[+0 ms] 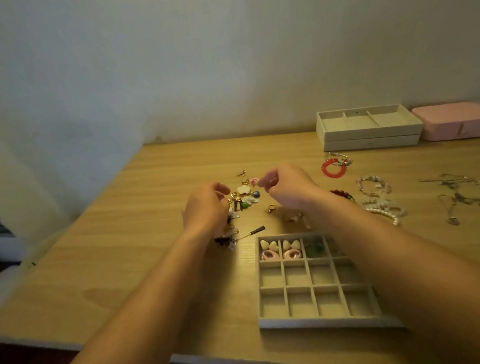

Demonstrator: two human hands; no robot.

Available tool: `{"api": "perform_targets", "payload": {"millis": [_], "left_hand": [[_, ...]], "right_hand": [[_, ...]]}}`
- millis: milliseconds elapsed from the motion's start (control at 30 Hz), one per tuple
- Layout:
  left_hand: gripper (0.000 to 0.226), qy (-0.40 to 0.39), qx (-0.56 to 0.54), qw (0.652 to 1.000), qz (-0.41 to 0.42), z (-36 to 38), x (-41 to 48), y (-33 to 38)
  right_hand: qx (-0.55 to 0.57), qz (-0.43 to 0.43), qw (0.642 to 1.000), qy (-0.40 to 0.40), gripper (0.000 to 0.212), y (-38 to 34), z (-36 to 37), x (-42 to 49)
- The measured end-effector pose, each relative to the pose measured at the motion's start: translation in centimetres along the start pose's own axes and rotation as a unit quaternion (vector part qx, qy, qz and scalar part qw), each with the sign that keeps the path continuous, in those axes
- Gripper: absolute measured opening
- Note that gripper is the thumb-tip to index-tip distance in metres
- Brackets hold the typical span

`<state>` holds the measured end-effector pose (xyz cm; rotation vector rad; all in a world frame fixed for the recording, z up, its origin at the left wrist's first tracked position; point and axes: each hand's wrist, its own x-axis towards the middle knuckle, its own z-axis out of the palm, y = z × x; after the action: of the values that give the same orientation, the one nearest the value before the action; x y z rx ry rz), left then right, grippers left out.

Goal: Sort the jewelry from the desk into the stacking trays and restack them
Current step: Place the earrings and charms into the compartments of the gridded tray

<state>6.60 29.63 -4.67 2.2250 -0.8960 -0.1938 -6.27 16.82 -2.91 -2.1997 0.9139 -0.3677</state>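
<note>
A grey grid tray (305,320) lies on the desk in front of me; its far row holds cream hearts (269,245) and pink hoops (292,253). Beyond it lies a pile of small earrings and charms (246,194). My left hand (206,210) hovers over the pile's left side with its fingers curled downward. My right hand (287,187) is raised at the pile's right side, fingertips pinched together next to a small pink charm (253,181). Blur hides whether either hand holds a piece. A gold ring earring (271,208) and a tassel earring (256,230) lie apart from the pile.
Two stacked grey trays (370,135) and a pink box (459,124) stand at the back right. A red bracelet (331,168), beaded bracelets (374,185), pearl strands (383,209) and silver necklaces (462,191) lie to the right. The desk's left edge (61,228) drops off.
</note>
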Motion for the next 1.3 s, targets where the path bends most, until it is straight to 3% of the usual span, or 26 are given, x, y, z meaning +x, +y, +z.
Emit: {"api": "perform_targets", "payload": {"millis": [200,467,633,767,967,1167,1300], "left_hand": [[0.019,0.022,-0.108,0.994,-0.004,1.0,2.2,0.4],[0.018,0.034,-0.205,0.977,-0.039,1.7,3.4,0.2],[0.019,0.028,-0.201,0.979,-0.020,1.5,2.7,0.3],[0.033,-0.021,-0.200,0.979,0.038,1.0,1.6,1.0],[0.037,-0.159,-0.353,0.921,0.050,1.0,-1.5,3.3],[0.016,-0.155,-0.372,0.914,0.041,0.5,-4.4,4.5],[0.028,-0.152,-0.370,0.916,0.030,-0.2,-6.2,4.8]], "right_hand": [[-0.133,-0.031,0.990,-0.038,0.030,-0.7,2.0,3.5],[-0.182,-0.041,0.982,-0.020,0.017,-0.7,3.1,5.3],[-0.103,-0.038,0.994,-0.015,0.009,-1.3,1.2,4.4],[0.060,-0.014,0.996,-0.060,0.006,-1.7,-1.3,2.6],[0.219,0.000,0.970,-0.105,0.009,-1.7,-4.7,-1.1],[0.271,0.000,0.957,-0.108,0.017,-0.9,-6.8,-4.2],[0.265,0.005,0.961,-0.082,0.015,-0.5,-7.1,-5.9]]}}
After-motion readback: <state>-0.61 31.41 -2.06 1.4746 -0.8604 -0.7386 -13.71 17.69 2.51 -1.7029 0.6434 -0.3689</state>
